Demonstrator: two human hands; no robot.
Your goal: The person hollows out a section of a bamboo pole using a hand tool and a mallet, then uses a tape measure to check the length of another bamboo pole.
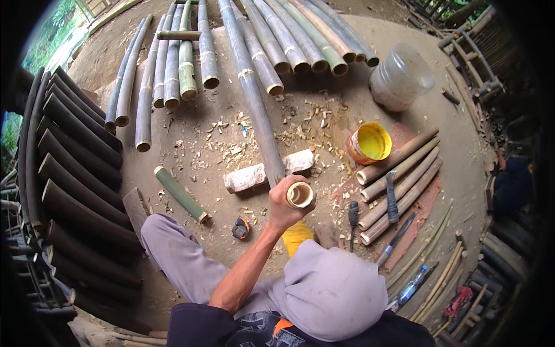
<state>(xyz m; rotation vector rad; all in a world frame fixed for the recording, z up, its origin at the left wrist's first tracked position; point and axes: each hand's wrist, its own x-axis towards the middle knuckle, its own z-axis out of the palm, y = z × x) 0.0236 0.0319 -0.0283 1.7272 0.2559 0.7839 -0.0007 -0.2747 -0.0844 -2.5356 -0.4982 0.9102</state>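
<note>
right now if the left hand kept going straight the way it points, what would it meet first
The left hand grips the near end of a long bamboo pole and points away along it. Going straight on, it would probably first meet the pale wooden block the pole lies across, though depth is hard to judge.

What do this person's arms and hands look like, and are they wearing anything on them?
Only one arm shows, the left. The left hand is bare: no glove, ring or watch is visible. The forearm is bare too, emerging from a dark short sleeve. The right hand is out of view.
</note>
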